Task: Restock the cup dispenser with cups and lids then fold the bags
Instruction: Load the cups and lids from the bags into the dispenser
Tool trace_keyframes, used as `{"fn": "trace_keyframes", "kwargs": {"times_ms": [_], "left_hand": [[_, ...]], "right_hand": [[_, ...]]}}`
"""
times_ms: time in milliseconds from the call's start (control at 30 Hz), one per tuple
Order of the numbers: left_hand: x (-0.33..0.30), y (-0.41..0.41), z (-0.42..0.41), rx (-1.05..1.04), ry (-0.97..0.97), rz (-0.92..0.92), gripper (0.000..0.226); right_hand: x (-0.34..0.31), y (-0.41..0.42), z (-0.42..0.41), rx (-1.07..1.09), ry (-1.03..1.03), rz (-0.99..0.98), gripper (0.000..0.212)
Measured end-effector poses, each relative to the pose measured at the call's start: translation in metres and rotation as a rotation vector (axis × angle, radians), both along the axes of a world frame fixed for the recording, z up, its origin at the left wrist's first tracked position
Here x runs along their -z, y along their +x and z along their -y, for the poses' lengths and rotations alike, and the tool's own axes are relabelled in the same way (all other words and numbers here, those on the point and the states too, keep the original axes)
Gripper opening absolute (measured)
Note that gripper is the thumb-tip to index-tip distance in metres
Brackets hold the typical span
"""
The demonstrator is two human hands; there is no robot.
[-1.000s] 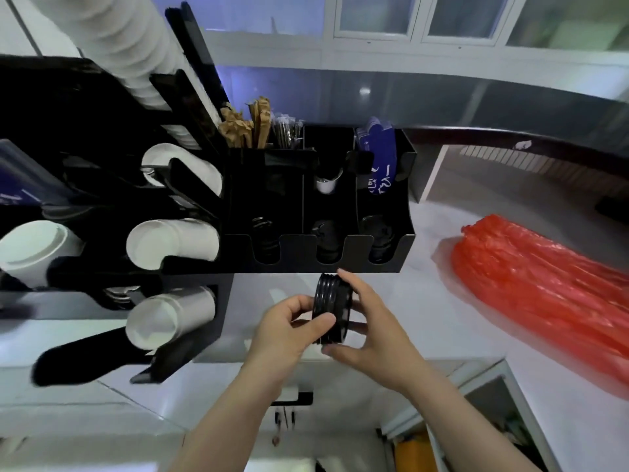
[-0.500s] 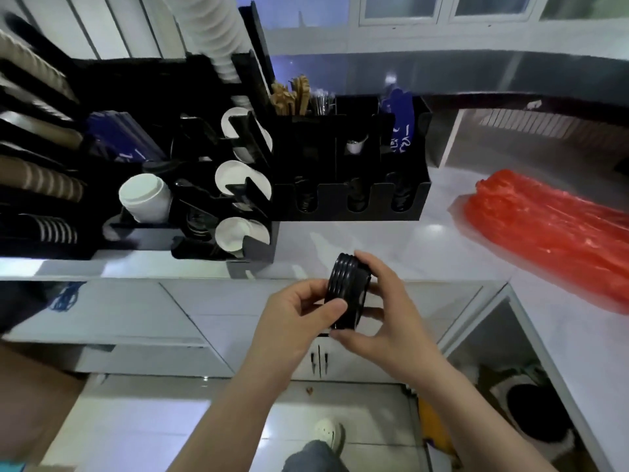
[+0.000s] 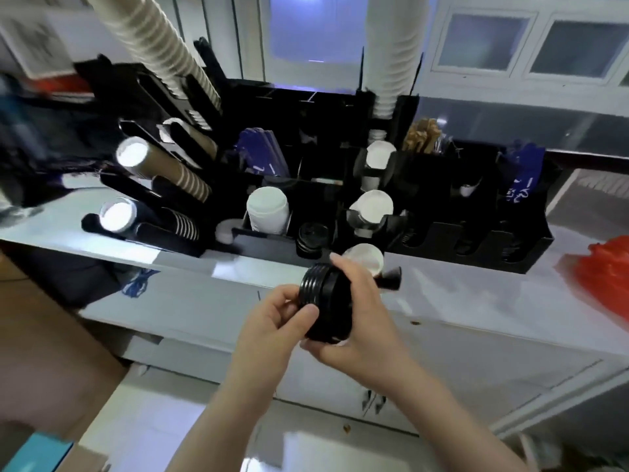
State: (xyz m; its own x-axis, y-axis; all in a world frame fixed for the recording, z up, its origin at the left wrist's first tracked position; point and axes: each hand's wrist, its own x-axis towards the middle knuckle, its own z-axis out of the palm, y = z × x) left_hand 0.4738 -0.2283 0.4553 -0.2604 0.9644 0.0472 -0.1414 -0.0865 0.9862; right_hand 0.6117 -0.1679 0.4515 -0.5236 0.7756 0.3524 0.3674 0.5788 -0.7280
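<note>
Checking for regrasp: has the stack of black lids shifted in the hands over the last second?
No. The stack of black lids sits between the left hand and right hand as before; only the camera view swung.

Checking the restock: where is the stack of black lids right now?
The lids are centre frame in the head view, held between left hand and right hand, just before the counter edge.

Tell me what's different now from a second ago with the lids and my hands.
The view swung left, so the black dispenser and red bags slid right and more cup racks appeared. Nothing was picked up or released: the left hand and right hand still grip the same stack of black lids in front of the counter.
</note>
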Motion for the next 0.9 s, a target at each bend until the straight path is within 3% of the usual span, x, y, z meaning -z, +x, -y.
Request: {"fn": "trace_keyframes", "kwargs": {"times_ms": [267, 500, 633, 900], "left_hand": [[0.010, -0.129, -0.035, 0.076, -0.012, -0.002, 0.015], [0.023, -0.170, -0.069, 0.119, -0.104, 0.019, 0.026], [0.032, -0.185, -0.094, 0.052, -0.162, 0.024, 0.027], [0.044, -0.200, -0.154, 0.019, -0.105, -0.312, 0.034]], "right_hand": [[0.021, -0.130, -0.031, 0.080, -0.004, -0.016, 0.091], [0.039, -0.157, -0.060, 0.347, 0.009, 0.033, 0.090], [0.045, -0.161, -0.091, 0.516, 0.031, 0.180, 0.094], [0.049, -0.171, -0.161, 0.677, 0.061, 0.410, 0.088]]}}
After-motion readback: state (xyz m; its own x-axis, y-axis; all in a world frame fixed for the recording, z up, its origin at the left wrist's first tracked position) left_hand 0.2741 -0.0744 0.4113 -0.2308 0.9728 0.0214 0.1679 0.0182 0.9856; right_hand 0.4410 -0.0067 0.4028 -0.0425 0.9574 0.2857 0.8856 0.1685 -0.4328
